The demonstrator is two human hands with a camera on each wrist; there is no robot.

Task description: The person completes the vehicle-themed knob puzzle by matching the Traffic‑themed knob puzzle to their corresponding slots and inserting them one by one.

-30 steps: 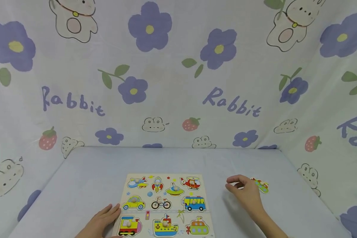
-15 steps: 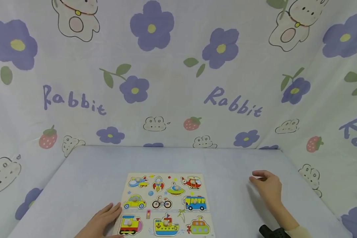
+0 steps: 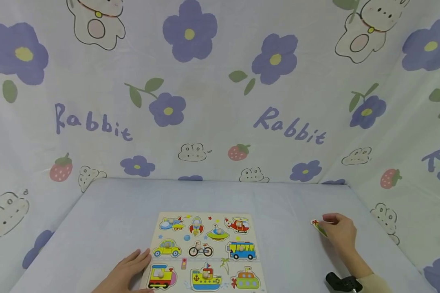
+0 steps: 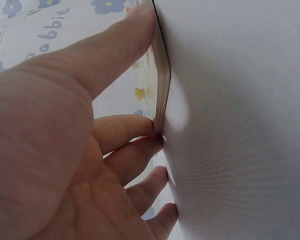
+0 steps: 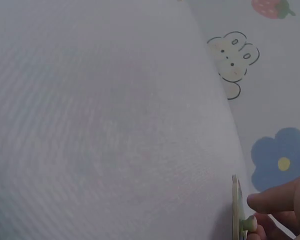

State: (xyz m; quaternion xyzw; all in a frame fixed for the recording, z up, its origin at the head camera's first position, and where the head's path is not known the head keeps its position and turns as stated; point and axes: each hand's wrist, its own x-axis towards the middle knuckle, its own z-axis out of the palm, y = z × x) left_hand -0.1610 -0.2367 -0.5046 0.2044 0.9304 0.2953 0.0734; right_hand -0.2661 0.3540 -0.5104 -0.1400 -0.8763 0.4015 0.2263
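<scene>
My left hand (image 3: 126, 270) lies at the left edge of a wooden knob puzzle board (image 3: 260, 262). In the left wrist view the thumb (image 4: 125, 37) lies along the board's edge (image 4: 162, 82), and several fingertips touch the cloth. To the right of the board, my right hand (image 3: 341, 236) is over a green and red submarine puzzle piece (image 3: 317, 226). The right wrist view shows its wooden knob (image 5: 250, 223) close to the fingertips. A gap separates the upper finger from the knob, while lower fingers reach beside it. The hand covers most of the piece.
The board's submarine slot (image 3: 246, 278) shows its picture without a knob. Several other pictures, including a bus piece (image 3: 241, 249) and a boat piece (image 3: 206, 278), carry knobs. A patterned cloth (image 3: 220, 101) surrounds the pale tabletop (image 3: 205, 197). A black wrist device (image 3: 342, 282) is on the right arm.
My right hand has moved rightward from beside the board to the submarine piece, which stays in nearly the same spot. My left hand holds its place at the board.
</scene>
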